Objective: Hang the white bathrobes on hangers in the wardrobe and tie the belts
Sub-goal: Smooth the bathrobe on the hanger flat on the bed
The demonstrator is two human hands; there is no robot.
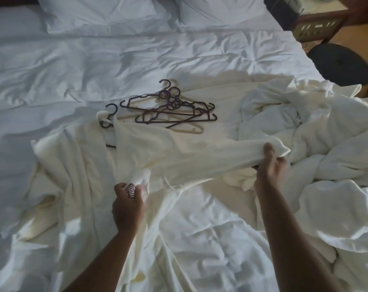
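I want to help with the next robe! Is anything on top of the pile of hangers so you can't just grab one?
Nothing visible covers the pile of hangers; it lies bare on the bed. But both hands are busy: the left hand and right hand grip the bathrobe, stretched in front of the pile.

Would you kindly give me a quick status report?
Left hand grips hanger end and robe. Right hand grips bathrobe sleeve. Spare hangers piled beyond.
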